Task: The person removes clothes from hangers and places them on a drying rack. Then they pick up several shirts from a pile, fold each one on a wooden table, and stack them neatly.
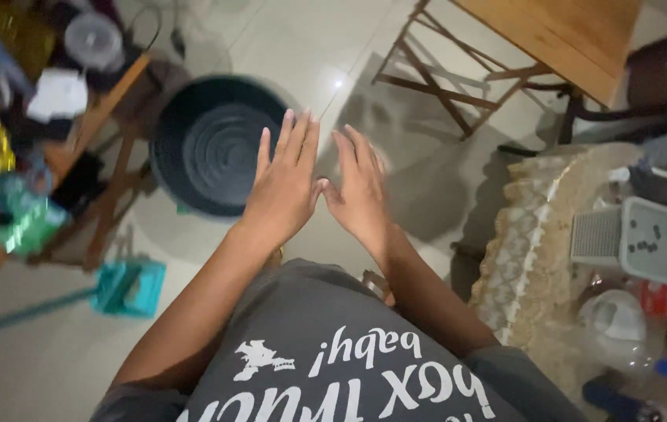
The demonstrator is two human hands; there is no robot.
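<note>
Far left of the fingers, a cluttered wooden rack (107,101) holds bags, a white cloth (58,94) and a round lid (93,39), all blurred; below it a teal crate (130,287) sits on the floor (52,367). Nearer, just left of and beyond the left fingertips, a dark round basin (212,144) stands on the floor, upright, its mouth facing up and nothing showing inside. Being round, it has no long axis to speak of.

Both hands hang in the air over the floor, empty. The left hand (283,187) is flat, fingers (298,141) stretched out and together, pointing away from the body and slightly right; its long axis runs from wrist to fingertips toward the basin's right rim, which it overlaps in this view, though I judge no contact. The right hand (361,191) is likewise spread loose, fingers (357,152) pointing away and slightly left, motion-blurred. The thumbs meet or nearly meet between the palms; I cannot tell which. Neither hand grasps anything, so I judge that nothing has been picked up, and whatever handling of the basin there is lies ahead.

Beyond the right fingers stands a folding wooden table (560,31). Far right, a lace-covered table (537,234) carries a white basket (638,238), clear cups (615,320) and bottles.
</note>
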